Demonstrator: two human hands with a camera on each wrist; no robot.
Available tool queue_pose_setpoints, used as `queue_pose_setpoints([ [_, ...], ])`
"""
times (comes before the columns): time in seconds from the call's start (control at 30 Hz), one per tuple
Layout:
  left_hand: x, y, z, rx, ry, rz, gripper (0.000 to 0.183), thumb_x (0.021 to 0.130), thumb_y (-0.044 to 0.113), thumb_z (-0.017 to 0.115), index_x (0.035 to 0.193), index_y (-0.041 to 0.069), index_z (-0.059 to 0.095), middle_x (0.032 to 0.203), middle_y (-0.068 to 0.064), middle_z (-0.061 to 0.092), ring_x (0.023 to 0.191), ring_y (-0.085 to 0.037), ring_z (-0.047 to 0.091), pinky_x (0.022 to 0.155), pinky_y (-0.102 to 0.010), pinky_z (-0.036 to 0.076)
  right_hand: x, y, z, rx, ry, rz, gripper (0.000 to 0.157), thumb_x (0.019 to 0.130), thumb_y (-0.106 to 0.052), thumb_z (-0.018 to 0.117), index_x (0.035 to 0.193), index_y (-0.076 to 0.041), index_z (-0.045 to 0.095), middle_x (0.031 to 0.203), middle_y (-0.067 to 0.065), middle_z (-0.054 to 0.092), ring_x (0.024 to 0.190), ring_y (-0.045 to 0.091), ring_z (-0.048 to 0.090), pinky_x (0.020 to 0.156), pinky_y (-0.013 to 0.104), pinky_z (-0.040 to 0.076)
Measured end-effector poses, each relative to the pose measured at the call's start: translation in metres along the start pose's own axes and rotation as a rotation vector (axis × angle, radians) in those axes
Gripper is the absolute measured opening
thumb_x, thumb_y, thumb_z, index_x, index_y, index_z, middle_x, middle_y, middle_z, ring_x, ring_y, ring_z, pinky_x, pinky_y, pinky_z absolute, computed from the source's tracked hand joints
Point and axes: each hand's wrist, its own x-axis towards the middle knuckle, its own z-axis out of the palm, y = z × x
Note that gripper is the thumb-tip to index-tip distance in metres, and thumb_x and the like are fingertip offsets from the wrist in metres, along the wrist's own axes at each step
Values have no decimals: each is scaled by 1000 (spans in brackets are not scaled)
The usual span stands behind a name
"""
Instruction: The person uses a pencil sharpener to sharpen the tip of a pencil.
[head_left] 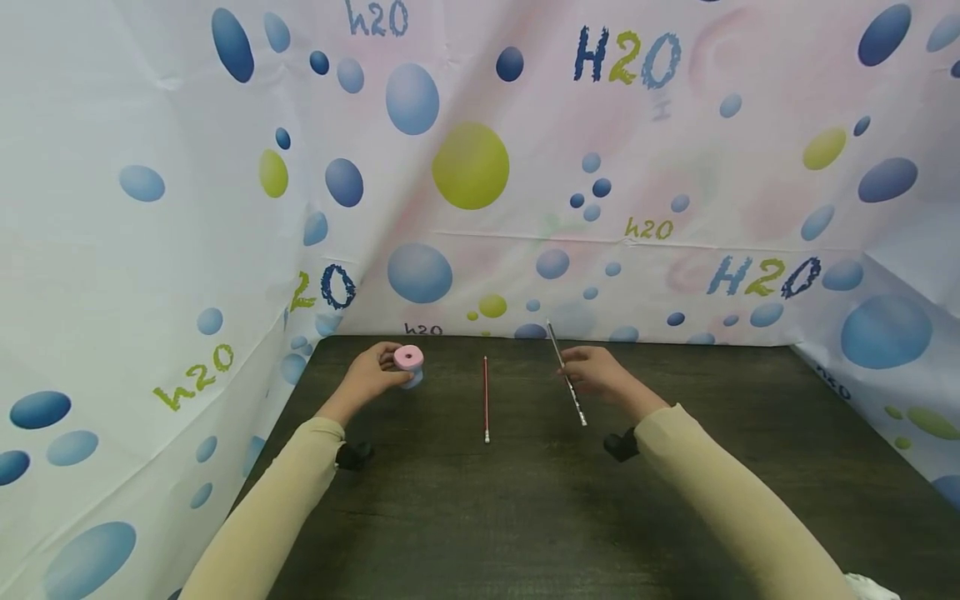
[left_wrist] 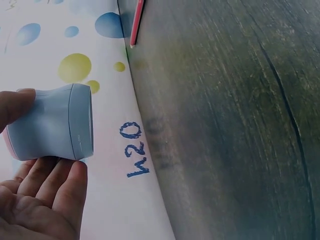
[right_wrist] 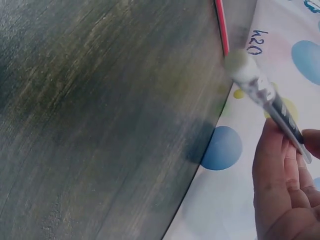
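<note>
My left hand (head_left: 369, 373) holds a pencil sharpener (head_left: 408, 359) above the left side of the table, its pink top with a small dark hole facing up. In the left wrist view the sharpener (left_wrist: 47, 122) shows a light blue, waisted body between thumb and fingers. My right hand (head_left: 596, 372) pinches a dark and silver pencil (head_left: 575, 402) about its middle, tilted, with its white eraser end towards me. That pencil (right_wrist: 281, 116) has its eraser close to the camera in the right wrist view. Between the hands, a red pencil (head_left: 486, 400) lies on the table, eraser end nearest me.
The dark wooden table (head_left: 480, 517) reaches back to a white backdrop (head_left: 525, 275) printed with bubbles and H2O lettering, which also rises at both sides. Something white (head_left: 870, 587) shows at the bottom right corner. Dark straps (head_left: 355, 455) sit at the wrists.
</note>
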Motion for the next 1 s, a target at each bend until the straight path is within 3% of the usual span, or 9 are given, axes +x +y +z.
queue_pose_setpoints([
  [0.53, -16, 22, -3, 9, -17, 47, 62, 87, 17, 73, 138, -5, 46, 142, -30, 50, 131, -45, 51, 109, -54, 46, -17, -5, -6, -8, -7, -67, 49, 104, -16, 46, 149, 1, 37, 140, 27, 54, 134, 45, 47, 108, 55, 46],
  [1.0, -24, 31, -2, -9, -22, 101, 60, 87, 15, 74, 138, -3, 48, 142, -27, 51, 131, -44, 52, 111, -52, 45, -38, -13, -28, -57, -7, -147, 49, 106, -22, 44, 150, -3, 37, 145, 26, 50, 141, 45, 39, 112, 56, 42],
])
